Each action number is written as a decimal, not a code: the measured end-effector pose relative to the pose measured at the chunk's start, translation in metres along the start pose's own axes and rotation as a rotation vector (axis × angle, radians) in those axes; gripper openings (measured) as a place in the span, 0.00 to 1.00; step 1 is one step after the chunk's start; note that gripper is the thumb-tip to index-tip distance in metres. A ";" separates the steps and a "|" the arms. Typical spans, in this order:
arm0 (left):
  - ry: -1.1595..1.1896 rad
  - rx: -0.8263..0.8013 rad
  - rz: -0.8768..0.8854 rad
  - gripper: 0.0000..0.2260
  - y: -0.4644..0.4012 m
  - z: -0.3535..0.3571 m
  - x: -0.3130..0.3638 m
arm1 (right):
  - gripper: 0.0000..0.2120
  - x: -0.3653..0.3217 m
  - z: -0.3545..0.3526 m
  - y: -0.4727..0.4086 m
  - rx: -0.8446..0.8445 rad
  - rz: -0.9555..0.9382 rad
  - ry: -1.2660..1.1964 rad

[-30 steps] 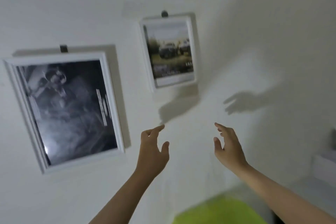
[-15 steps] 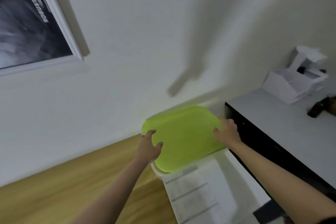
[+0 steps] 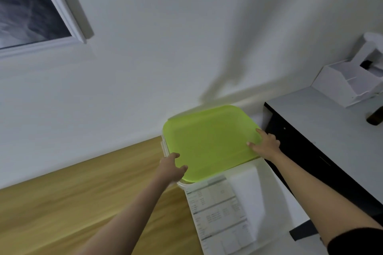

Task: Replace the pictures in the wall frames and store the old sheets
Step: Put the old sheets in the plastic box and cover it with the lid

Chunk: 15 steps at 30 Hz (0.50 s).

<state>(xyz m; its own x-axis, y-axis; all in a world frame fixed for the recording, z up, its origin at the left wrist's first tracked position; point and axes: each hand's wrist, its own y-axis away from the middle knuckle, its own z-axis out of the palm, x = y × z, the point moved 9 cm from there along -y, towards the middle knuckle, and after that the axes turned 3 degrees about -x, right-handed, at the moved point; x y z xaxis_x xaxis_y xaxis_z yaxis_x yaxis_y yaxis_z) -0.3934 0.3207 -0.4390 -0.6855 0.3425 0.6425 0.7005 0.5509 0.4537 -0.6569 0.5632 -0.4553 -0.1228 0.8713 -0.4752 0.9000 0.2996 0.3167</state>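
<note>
Lime-green plastic lid (image 3: 209, 143) sits on a white storage box (image 3: 244, 192), just right of centre in the frame, as I watch from the head camera. My left hand (image 3: 171, 166) grasps the lid's near left corner, thumb on top and fingers curled under the rim. My right hand (image 3: 266, 145) lies at the lid's right edge, thumb and forefinger spread on the green surface; whether the remaining fingers hook under the edge I cannot tell. A printed label (image 3: 221, 211) covers the box's near face, its text too blurred to read. The box stands on a wooden floor (image 3: 83, 203) against a white wall (image 3: 186, 37). In the upper left of the frame hangs a white wall frame (image 3: 68, 12) holding a dark greyscale picture (image 3: 22, 6). At right, a dark cabinet with a pale grey top (image 3: 323, 130) carries a white tray organiser (image 3: 348, 80) and a dark bottle (image 3: 375, 118), cut off by the frame's edge.
</note>
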 end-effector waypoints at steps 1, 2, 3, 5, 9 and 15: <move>-0.016 0.000 0.006 0.26 0.000 0.001 0.002 | 0.36 0.000 0.002 -0.001 -0.018 0.015 -0.045; -0.019 0.002 0.006 0.26 0.000 0.001 0.003 | 0.37 0.000 0.003 -0.001 -0.030 0.024 -0.100; -0.018 0.007 0.005 0.26 0.001 0.001 0.005 | 0.37 0.001 0.004 -0.002 -0.037 0.029 -0.148; -0.007 0.019 0.004 0.26 0.000 0.003 0.006 | 0.37 0.002 0.006 -0.003 -0.040 0.035 -0.205; 0.155 0.028 -0.036 0.26 -0.001 0.005 0.007 | 0.36 0.006 0.005 -0.004 -0.015 0.045 -0.248; 0.504 0.051 -0.093 0.26 -0.001 -0.001 -0.003 | 0.35 0.005 -0.007 0.001 0.054 0.021 -0.296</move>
<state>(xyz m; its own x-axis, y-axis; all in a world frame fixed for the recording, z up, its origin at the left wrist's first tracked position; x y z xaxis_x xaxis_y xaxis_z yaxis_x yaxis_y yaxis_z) -0.3916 0.3182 -0.4403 -0.5553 -0.1120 0.8241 0.6215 0.6026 0.5006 -0.6593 0.5706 -0.4510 0.0159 0.7235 -0.6901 0.9231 0.2546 0.2882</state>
